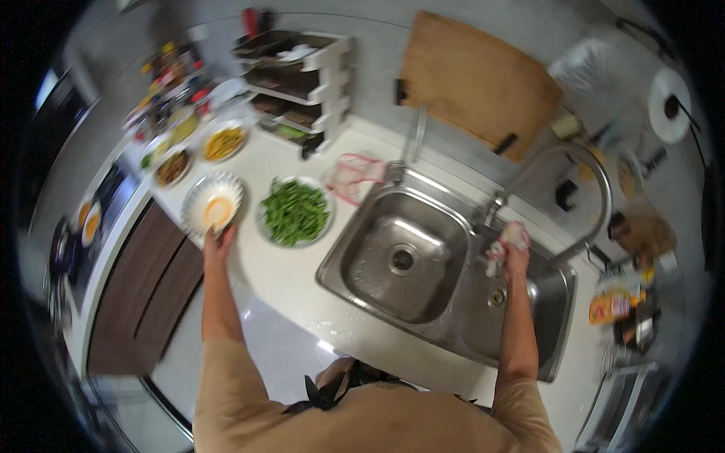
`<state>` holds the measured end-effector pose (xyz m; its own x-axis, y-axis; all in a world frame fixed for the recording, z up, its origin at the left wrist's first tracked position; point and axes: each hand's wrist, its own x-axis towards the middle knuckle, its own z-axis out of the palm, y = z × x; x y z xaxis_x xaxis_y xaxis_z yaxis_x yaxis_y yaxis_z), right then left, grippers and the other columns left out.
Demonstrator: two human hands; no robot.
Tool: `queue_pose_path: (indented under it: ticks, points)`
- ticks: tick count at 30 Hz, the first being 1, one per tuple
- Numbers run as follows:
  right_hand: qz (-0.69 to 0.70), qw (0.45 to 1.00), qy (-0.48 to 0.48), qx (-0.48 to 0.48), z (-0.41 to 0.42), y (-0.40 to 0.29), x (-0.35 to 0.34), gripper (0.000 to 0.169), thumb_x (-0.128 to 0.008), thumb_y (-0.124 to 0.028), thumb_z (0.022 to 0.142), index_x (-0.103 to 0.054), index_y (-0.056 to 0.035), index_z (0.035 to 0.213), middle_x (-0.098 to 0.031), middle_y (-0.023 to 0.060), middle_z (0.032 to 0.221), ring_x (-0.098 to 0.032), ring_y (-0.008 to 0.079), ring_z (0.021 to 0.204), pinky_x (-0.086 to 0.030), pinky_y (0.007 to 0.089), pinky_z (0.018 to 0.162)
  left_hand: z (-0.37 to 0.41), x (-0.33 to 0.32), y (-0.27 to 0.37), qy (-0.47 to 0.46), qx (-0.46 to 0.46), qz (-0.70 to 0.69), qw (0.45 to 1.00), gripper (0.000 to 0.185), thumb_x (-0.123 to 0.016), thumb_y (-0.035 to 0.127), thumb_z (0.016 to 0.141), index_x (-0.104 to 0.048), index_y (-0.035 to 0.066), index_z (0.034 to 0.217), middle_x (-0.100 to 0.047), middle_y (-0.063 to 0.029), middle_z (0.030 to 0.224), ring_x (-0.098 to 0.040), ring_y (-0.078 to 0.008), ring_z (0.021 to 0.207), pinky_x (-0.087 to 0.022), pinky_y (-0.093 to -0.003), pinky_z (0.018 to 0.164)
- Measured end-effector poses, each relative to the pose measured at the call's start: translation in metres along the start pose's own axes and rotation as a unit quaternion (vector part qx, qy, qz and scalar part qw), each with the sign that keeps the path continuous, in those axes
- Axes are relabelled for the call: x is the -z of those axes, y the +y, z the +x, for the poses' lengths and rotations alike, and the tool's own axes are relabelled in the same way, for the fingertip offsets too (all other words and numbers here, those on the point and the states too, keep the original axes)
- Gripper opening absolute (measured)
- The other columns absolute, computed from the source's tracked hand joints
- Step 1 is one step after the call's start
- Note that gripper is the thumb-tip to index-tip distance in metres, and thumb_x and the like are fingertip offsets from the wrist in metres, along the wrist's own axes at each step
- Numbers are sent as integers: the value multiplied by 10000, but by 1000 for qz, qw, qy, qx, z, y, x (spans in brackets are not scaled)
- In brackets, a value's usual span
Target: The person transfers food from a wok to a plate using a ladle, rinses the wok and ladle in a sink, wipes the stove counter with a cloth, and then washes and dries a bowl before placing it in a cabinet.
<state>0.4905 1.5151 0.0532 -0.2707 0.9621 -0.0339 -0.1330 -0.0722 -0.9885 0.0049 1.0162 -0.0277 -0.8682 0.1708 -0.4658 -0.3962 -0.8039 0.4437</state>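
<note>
My left hand (220, 240) grips the near rim of a white fluted bowl (195, 195) over the left part of the counter. An orange-brown stain or residue shows inside the bowl. To its right stands a plate of cut green vegetables (295, 212). My right hand (515, 255) is closed around a bunched white and red dishcloth (511, 236), held above the right basin (481, 317) of a steel double sink. Some blur covers the cloth and the fingers. The larger left basin (368, 272) has water drops on its floor.
A second red-and-white cloth (354, 172) lies behind the sink's left corner. The curved faucet (603, 192) arches over the right basin. Dishes of yellow food (225, 142) and brown food (173, 167) stand back left, near a tiered rack (334, 85). A wooden cutting board (476, 73) leans on the wall.
</note>
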Motion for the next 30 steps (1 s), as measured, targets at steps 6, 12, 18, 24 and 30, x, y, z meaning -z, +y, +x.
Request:
queue_pose_path:
  ticks: [6, 12, 18, 24, 30]
  points:
    - [-56, 998, -17, -30, 0, -4, 8, 284, -462, 33, 720, -490, 31, 1003, -566, 101, 779, -570, 198, 626, -509, 331, 475, 24, 2, 14, 1, 29, 29, 999, 386, -325, -37, 770, -335, -65, 1155, -406, -197, 1143, -394, -344, 1052, -350, -490, 905]
    - [-51, 997, -62, 21, -28, 16, 10, 303, -466, 31, 753, -467, -9, 1053, -546, 64, 950, -550, 171, 800, -497, 296, 629, -101, -13, 59, -68, 13, 158, 985, 452, -391, -100, 656, -380, -65, 1106, -454, -165, 1101, -459, -296, 1009, -408, -418, 872]
    - [319, 944, 41, -74, -34, 50, 81, 310, -445, -136, 838, -394, -65, 1136, -511, 60, 1028, -508, 209, 928, -423, 339, 803, -250, -95, -35, -133, 17, 371, 919, 367, -474, -14, 628, -478, -29, 995, -540, -109, 953, -540, -221, 831, -461, -325, 732]
    - [295, 950, -38, -96, -20, -20, 120, 250, -434, -102, 834, -421, -60, 1080, -525, 90, 983, -526, 218, 896, -447, 358, 773, -324, -113, -246, -113, 235, 497, 828, 296, -542, 226, 732, -525, 38, 961, -556, -77, 880, -525, -193, 812, -459, -331, 699]
    - [246, 969, -14, -13, -22, -18, 130, 346, -485, -69, 798, -384, -37, 1127, -496, 91, 1066, -510, 228, 933, -435, 332, 793, -380, -111, -430, -228, 353, 451, 788, 415, -427, 327, 841, -377, 69, 1162, -478, -94, 1102, -488, -214, 973, -420, -358, 816]
